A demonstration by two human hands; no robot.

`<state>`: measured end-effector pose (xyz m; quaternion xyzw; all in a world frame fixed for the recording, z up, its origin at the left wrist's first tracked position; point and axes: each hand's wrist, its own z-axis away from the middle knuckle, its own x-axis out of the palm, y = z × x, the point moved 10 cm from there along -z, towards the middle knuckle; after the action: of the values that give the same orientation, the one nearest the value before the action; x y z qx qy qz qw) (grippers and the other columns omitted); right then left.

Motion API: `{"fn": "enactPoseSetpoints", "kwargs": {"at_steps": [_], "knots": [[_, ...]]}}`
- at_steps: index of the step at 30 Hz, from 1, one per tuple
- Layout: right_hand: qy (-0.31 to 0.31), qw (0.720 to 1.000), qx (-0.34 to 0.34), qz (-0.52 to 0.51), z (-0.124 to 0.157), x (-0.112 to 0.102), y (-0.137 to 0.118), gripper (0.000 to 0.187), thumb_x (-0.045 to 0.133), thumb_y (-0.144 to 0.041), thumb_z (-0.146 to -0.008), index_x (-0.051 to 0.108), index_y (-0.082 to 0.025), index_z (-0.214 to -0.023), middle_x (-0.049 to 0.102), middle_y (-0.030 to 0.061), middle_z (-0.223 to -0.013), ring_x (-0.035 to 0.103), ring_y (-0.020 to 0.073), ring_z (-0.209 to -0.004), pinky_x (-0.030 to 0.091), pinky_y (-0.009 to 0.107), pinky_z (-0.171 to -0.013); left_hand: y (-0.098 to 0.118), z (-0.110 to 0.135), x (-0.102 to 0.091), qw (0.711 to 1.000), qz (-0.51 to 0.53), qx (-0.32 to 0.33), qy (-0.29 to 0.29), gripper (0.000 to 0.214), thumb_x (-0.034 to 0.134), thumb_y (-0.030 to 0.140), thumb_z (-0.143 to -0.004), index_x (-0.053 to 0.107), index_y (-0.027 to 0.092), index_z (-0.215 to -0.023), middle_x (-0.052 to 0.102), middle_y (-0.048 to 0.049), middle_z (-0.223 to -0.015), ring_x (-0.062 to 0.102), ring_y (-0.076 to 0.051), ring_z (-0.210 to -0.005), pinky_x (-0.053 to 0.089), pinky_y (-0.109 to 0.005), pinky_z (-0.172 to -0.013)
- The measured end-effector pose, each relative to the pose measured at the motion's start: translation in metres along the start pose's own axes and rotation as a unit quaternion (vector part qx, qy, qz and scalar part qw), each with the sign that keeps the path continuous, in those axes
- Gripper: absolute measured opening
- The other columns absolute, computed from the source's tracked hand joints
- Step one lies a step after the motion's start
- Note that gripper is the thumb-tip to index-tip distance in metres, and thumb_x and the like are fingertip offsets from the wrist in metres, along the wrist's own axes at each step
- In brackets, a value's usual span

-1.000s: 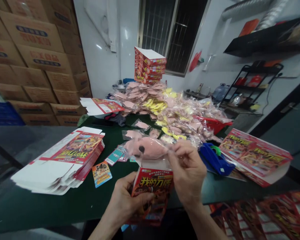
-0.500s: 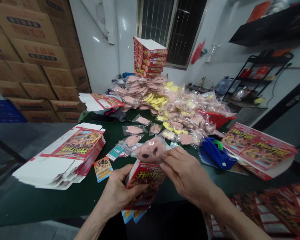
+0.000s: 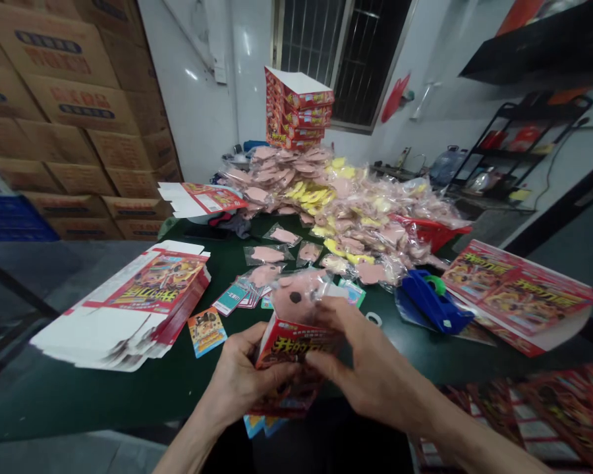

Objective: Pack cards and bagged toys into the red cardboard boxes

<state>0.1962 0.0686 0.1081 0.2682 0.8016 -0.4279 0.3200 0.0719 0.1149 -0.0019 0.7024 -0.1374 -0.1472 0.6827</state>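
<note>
My left hand [image 3: 240, 375] is wrapped round a small red printed box [image 3: 289, 349], thumb across its front. Out of the box's upper end sticks a pink, face-like toy in a clear bag [image 3: 296, 297], with a dark round spot on it. My right hand [image 3: 370, 359] is curled at the box's right side, its fingers against the bagged toy and its thumb on the box front; the fingertips are partly hidden. Below the box, blue-edged cards [image 3: 257, 424] show. Left of the box lie an orange card [image 3: 207, 331] and a fan of teal-and-white cards [image 3: 232, 299].
A stack of flattened cartons [image 3: 123, 306] lies left. Behind is a heap of bagged pink and yellow toys [image 3: 301, 191], with stacked red boxes [image 3: 299, 108] above. A blue tape dispenser [image 3: 435, 306], a white ring [image 3: 374, 318] and printed card sheets [image 3: 518, 289] lie to the right on the green table.
The bagged toy has turned and stands more upright in the box mouth. My right hand has shifted, its thumb now down on the box front. A white ring shows on the table.
</note>
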Motion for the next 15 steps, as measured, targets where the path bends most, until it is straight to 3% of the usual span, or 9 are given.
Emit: {"fn": "enactPoseSetpoints", "kwargs": {"at_steps": [3, 4, 6, 8, 11, 15], "knots": [[0.172, 0.978, -0.074, 0.089, -0.001, -0.046, -0.018, 0.033, 0.060, -0.020, -0.080, 0.050, -0.020, -0.112, 0.056, 0.0105, -0.113, 0.054, 0.0231, -0.107, 0.046, 0.040, -0.089, -0.003, -0.001, -0.002, 1.000, -0.023, 0.004, 0.001, 0.029, 0.074, 0.030, -0.065, 0.063, 0.014, -0.086, 0.070, -0.0023, -0.074, 0.063, -0.015, -0.063, 0.050, -0.023, -0.058], [0.202, 0.966, -0.105, 0.124, -0.002, -0.054, -0.027, 0.037, 0.062, -0.020, -0.080, 0.050, -0.019, -0.115, 0.052, 0.0124, -0.120, 0.049, 0.0250, -0.114, 0.043, 0.042, -0.093, -0.003, -0.001, -0.001, 0.999, -0.032, 0.014, -0.002, 0.030, 0.074, 0.031, -0.065, 0.064, 0.014, -0.088, 0.071, -0.0029, -0.077, 0.064, -0.016, -0.066, 0.051, -0.024, -0.061], [0.183, 0.954, -0.171, 0.167, -0.009, -0.050, -0.044, 0.037, 0.060, -0.019, -0.081, 0.051, -0.019, -0.117, 0.052, 0.0122, -0.122, 0.049, 0.0247, -0.115, 0.042, 0.041, -0.093, -0.001, 0.000, 0.000, 0.998, -0.052, 0.041, -0.009, 0.033, 0.075, 0.031, -0.063, 0.064, 0.015, -0.091, 0.071, -0.0033, -0.080, 0.065, -0.017, -0.070, 0.052, -0.025, -0.064], [0.139, 0.951, -0.217, 0.170, -0.015, -0.039, -0.053, 0.024, 0.055, -0.015, -0.085, 0.056, -0.019, -0.108, 0.061, 0.0073, -0.105, 0.057, 0.0193, -0.098, 0.046, 0.036, -0.085, 0.001, 0.003, -0.005, 0.996, -0.067, 0.062, 0.013, 0.035, 0.077, 0.031, -0.061, 0.064, 0.015, -0.090, 0.071, -0.0025, -0.077, 0.064, -0.016, -0.067, 0.052, -0.024, -0.062], [0.130, 0.956, -0.201, 0.168, -0.017, -0.033, -0.051, 0.017, 0.054, -0.011, -0.086, 0.060, -0.018, -0.100, 0.063, 0.0027, -0.083, 0.057, 0.0145, -0.076, 0.047, 0.030, -0.072, 0.000, 0.007, -0.017, 0.992, -0.074, 0.071, 0.071, 0.031, 0.077, 0.030, -0.060, 0.064, 0.015, -0.084, 0.070, -0.0010, -0.071, 0.062, -0.014, -0.060, 0.050, -0.022, -0.056], [0.095, 0.968, -0.167, 0.160, -0.015, -0.011, -0.047, 0.015, 0.051, -0.015, -0.088, 0.063, -0.016, -0.097, 0.063, 0.0052, -0.084, 0.056, 0.0157, -0.077, 0.047, 0.029, -0.069, -0.002, 0.008, -0.021, 0.990, -0.062, 0.085, 0.090, 0.031, 0.077, 0.027, -0.058, 0.064, 0.014, -0.083, 0.068, -0.0003, -0.069, 0.060, -0.013, -0.057, 0.050, -0.021, -0.054]]}}
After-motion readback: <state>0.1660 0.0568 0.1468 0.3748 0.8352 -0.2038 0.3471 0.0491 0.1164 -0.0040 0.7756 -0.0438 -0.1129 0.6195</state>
